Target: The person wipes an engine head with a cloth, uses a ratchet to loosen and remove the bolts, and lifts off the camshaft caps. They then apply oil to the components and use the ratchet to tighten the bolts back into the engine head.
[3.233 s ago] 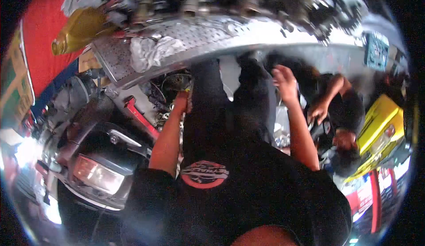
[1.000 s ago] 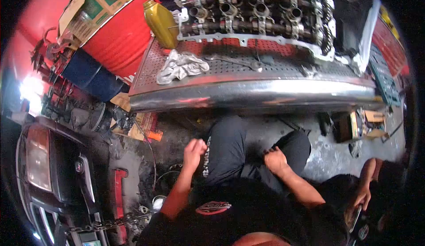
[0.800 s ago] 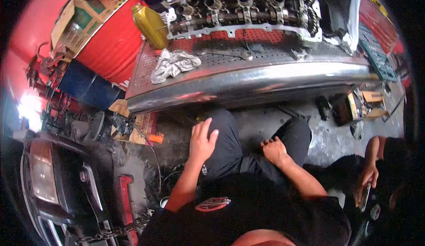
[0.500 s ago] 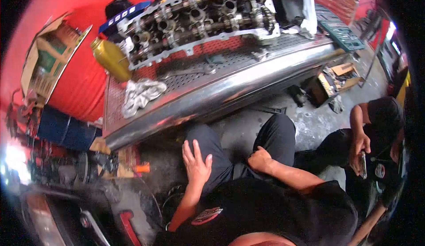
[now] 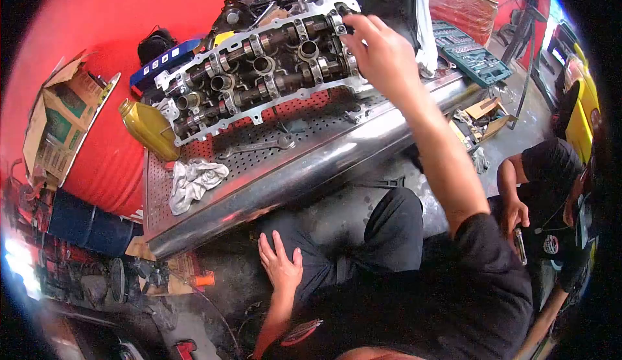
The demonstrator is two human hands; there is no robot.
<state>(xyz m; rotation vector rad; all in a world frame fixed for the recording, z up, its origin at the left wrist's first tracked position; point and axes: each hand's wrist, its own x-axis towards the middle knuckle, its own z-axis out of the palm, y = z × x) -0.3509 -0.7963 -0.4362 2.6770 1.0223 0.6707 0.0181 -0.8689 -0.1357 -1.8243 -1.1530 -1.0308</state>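
A cylinder head (image 5: 262, 68) with its camshafts exposed lies across the perforated metal bench (image 5: 304, 130). Over its right end reaches my right hand (image 5: 385, 56), thumb and forefinger apart, fingertips right at the camshaft end. My left hand (image 5: 282, 263) rests on my left thigh, fingers spread, nothing in it. In front of the cylinder head lie a wrench (image 5: 259, 145) and a crumpled white rag (image 5: 196, 184). A yellow-green oil bottle (image 5: 148, 130) leans by its left end.
A green socket set case (image 5: 470, 52) lies open at the bench's right end. On the floor beyond is a box of parts (image 5: 483, 119). A red drum (image 5: 107, 156) and cardboard box (image 5: 61, 123) stand left. At right, a seated person (image 5: 551, 179) holds a phone (image 5: 520, 246).
My right hand has left my lap and moved up and forward to the right end of the cylinder head. My left hand stays on the thigh. The view has shifted slightly.
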